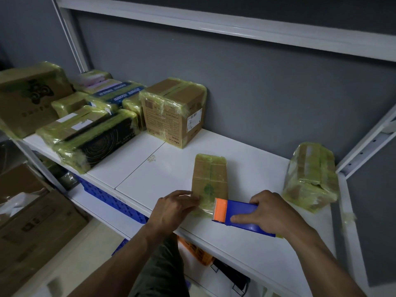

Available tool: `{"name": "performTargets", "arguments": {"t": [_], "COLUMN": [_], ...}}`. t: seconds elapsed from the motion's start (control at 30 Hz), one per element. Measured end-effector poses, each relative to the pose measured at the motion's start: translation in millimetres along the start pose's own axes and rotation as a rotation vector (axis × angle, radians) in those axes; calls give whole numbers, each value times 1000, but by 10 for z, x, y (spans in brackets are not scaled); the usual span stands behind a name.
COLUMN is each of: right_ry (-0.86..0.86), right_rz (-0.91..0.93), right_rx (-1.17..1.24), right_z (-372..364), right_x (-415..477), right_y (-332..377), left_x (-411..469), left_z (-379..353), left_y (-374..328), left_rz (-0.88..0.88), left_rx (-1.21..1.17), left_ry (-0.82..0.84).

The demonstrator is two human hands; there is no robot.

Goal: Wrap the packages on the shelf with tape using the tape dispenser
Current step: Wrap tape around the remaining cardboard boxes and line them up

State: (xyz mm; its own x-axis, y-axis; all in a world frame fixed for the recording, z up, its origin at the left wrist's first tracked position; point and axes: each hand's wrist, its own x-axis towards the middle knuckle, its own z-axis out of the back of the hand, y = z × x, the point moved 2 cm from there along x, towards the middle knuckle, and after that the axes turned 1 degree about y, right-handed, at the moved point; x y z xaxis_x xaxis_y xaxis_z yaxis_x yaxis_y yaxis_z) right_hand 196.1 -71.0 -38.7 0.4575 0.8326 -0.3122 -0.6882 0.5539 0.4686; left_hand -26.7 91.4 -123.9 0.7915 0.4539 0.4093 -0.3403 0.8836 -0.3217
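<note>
Item: small flat package (210,183), brown card under greenish film, lying flat near the front edge of the white shelf (150,174), right of centre. Tool: tape dispenser (237,215), blue body, orange head, its head set against the package's near right corner. Right hand (270,213): fingers and thumb wrapped round the dispenser body. Left hand (173,209): fingers fairly straight, pressing on the package's near left edge; holds nothing. Step judged in hand: laying a strip across the near end. Advice: pin the package firmly, pull the dispenser low and level so the tape lies flat without creases, then tilt the head to cut. Surroundings: bare board to the left and behind gives room to turn the package; wrapped package (310,176) stands near on the right, tall taped box (173,110) behind, stacked wrapped packages (94,138) well apart at left. The front edge is close; a slide toward the body risks a drop.
</note>
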Motion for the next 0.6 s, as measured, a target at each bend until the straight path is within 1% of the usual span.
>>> {"name": "performTargets", "arguments": {"t": [0.07, 0.17, 0.3, 0.37, 0.43, 0.5, 0.6], "right_ry": [13, -8, -8, -6, -2, 3, 7], "right_rz": [2, -2, -16, -21, -31, -39, -41], "right_rx": [-20, -34, -69, -70, -69, -69, -69], "right_z": [2, -10, -26, -25, -24, -34, -60], "right_x": [-25, -8, 31, 55, 80, 96, 88], "right_y": [1, 15, 19, 18, 19, 17, 12], "left_x": [-66, -112, -104, -73, -56, -46, -15], "left_z": [-3, -37, -92, -121, -133, -129, -130], "left_y": [-41, -47, -69, -95, -111, -114, -128], "left_rz": [-3, 44, 77, 71, 110, 161, 204], "left_rx": [11, -6, 33, 70, 33, -19, -19], "left_ry": [4, -6, 82, 97, 112, 99, 56]}}
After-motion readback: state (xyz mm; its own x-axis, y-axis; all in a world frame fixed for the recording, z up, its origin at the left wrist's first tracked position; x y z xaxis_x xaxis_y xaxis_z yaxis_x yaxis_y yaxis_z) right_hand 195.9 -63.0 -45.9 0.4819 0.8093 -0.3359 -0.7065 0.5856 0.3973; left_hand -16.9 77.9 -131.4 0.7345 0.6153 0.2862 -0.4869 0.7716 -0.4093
